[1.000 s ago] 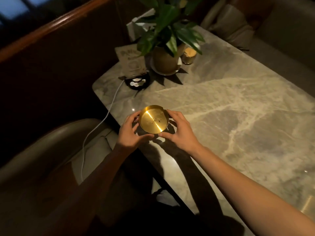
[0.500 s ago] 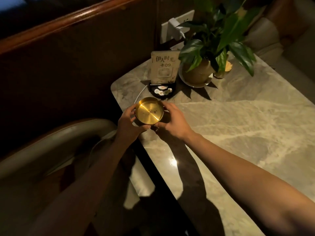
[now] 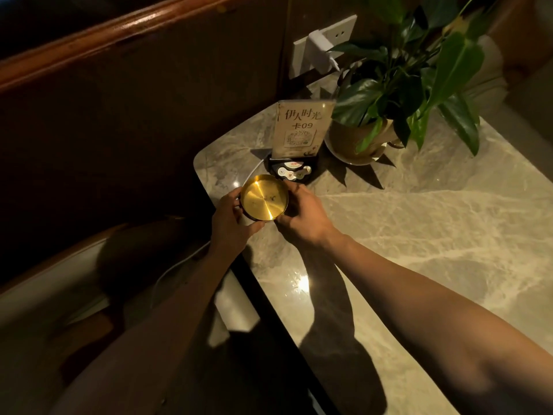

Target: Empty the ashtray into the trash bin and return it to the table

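A round brass ashtray [image 3: 264, 197] is held between both hands over the near left corner of the marble table [image 3: 419, 241]. My left hand [image 3: 230, 223] grips its left rim, thumb under the near edge. My right hand [image 3: 302, 217] clasps the right rim. The ashtray's shiny inside holds only a few tiny specks. It sits just in front of the call-button base. No trash bin is in sight.
Behind the ashtray stands a table card [image 3: 302, 127] on a black call-button base [image 3: 293, 172]. A potted plant [image 3: 386, 106] is to its right. A white charger [image 3: 321, 52] sits in a wall socket, its cable [image 3: 179, 262] running down past the table edge. A padded seat [image 3: 59, 283] lies left.
Both hands have carried the ashtray away from me toward the table's far left corner, up to the call-button base. The view has moved closer to the card and plant.
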Demonstrator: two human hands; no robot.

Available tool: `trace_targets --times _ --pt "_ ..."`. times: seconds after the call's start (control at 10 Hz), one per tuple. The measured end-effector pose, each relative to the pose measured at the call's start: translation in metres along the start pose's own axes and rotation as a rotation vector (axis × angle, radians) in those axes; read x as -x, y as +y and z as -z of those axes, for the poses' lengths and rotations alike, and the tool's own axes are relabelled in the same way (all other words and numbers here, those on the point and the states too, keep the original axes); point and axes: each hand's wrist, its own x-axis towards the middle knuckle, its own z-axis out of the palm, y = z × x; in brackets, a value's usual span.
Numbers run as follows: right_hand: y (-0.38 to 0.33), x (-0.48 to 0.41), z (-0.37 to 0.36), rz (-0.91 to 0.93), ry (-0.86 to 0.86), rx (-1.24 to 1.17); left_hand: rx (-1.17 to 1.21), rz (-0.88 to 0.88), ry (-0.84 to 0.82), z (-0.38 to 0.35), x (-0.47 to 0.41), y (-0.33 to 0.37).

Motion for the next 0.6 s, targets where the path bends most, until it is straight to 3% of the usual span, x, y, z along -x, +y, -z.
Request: trace_targets --times 0.4,0.6 --pt "0.003 0.006 0.007 -0.009 -0.03 0.03 -0.055 -0.035 0.021 -0.002 0.008 0.011" --pt "0.01 0.033 0.028 -0.025 0.011 0.052 -0.091 -0.203 0.101 -0.005 0.025 0.023"
